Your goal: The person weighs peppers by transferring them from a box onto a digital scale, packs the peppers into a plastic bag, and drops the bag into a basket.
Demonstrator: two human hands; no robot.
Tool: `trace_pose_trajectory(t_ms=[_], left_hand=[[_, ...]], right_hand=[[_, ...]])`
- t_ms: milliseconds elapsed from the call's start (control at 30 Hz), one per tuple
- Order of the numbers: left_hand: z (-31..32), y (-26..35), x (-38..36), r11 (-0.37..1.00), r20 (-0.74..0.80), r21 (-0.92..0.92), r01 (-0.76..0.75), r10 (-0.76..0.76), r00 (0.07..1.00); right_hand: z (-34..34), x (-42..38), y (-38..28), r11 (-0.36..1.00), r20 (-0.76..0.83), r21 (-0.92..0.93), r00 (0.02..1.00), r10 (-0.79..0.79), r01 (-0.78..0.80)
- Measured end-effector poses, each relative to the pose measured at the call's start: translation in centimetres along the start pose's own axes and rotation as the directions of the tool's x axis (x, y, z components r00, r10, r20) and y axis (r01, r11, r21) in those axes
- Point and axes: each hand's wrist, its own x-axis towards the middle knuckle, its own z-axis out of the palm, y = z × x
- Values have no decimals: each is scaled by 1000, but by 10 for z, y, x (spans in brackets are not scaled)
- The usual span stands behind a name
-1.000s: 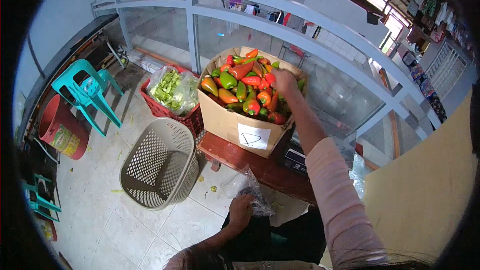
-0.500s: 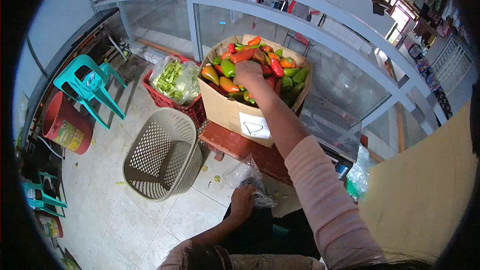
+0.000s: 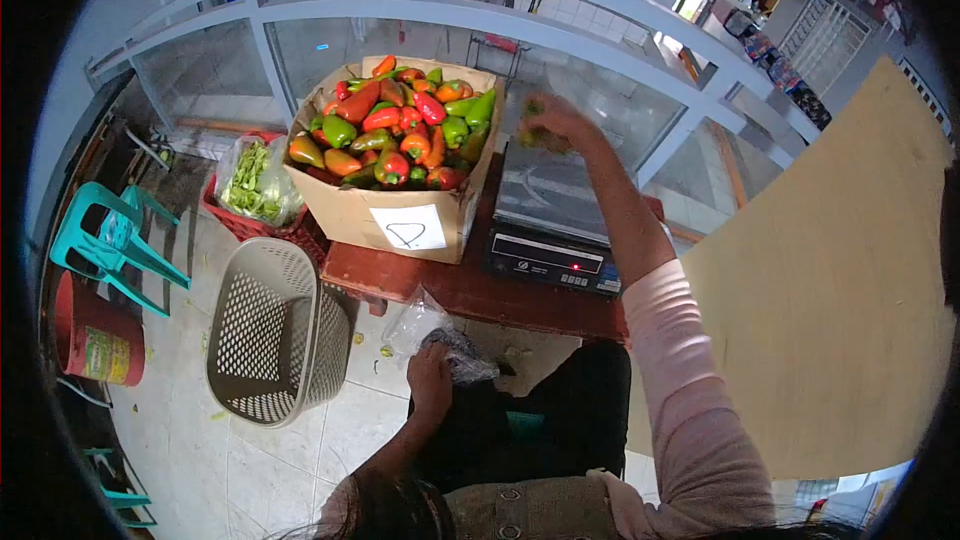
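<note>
My right hand (image 3: 565, 125) is raised over the weighing scale (image 3: 555, 260), to the right of the pepper box. Its fingers are closed round a green-brown pepper (image 3: 545, 140), smeared by motion. Red, orange and green bell peppers (image 3: 400, 120) fill the cardboard box (image 3: 350, 215), which has a marked white paper on its front. Low by my lap, my left hand (image 3: 430, 380) grips a clear plastic bag (image 3: 415, 325); something dark shows in or through its lower part. The scale has a red light lit on its panel.
Box and scale stand on a red-brown bench (image 3: 420, 285). On the floor are a beige basket (image 3: 330, 340) and a red crate (image 3: 250, 225) with bagged green vegetables. Left are a teal chair (image 3: 95, 240) and red bucket (image 3: 105, 325). A railing (image 3: 420, 10) runs behind; a wooden board (image 3: 820, 310) stands right.
My right hand has left the pepper box and moved right, over the scale, with a pepper in it. The view has turned right, showing the scale. My left hand still holds the bag.
</note>
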Motion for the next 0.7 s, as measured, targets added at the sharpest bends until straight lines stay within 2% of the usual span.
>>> trace_pose_trajectory(t_ms=[33, 100, 167, 267, 367, 467, 533, 600, 700], left_hand=[[2, 0, 0, 1000, 0, 7, -13, 13, 1000], [5, -1, 2, 999, 5, 31, -5, 5, 1000], [7, -2, 1, 997, 25, 67, 43, -45, 999], [6, -4, 1, 1000, 45, 16, 14, -15, 999], [6, -2, 4, 999, 58, 39, 36, -38, 998], [15, -7, 0, 992, -13, 127, 12, -10, 1000], [15, -11, 0, 995, 32, 100, 29, -32, 999], [11, -8, 1, 995, 41, 85, 52, -56, 998], [4, 1, 3, 995, 31, 76, 61, -64, 997]], right_hand=[[-1, -9, 31, 968, -16, -215, 992, 125, -126], [7, -30, 84, 929, 1, -260, 961, 275, -265], [23, -46, 113, 843, -85, -431, 944, 319, -323], [38, -56, 133, 745, -76, -431, 843, 533, -510], [46, -68, 146, 738, -132, -386, 825, 550, -554], [53, -77, 153, 742, -321, -454, 867, 380, -493], [45, -91, 127, 715, -350, -490, 864, 361, -497], [46, -104, 127, 775, -407, -492, 892, 198, -397], [58, -99, 167, 717, -401, -549, 888, 225, -429]])
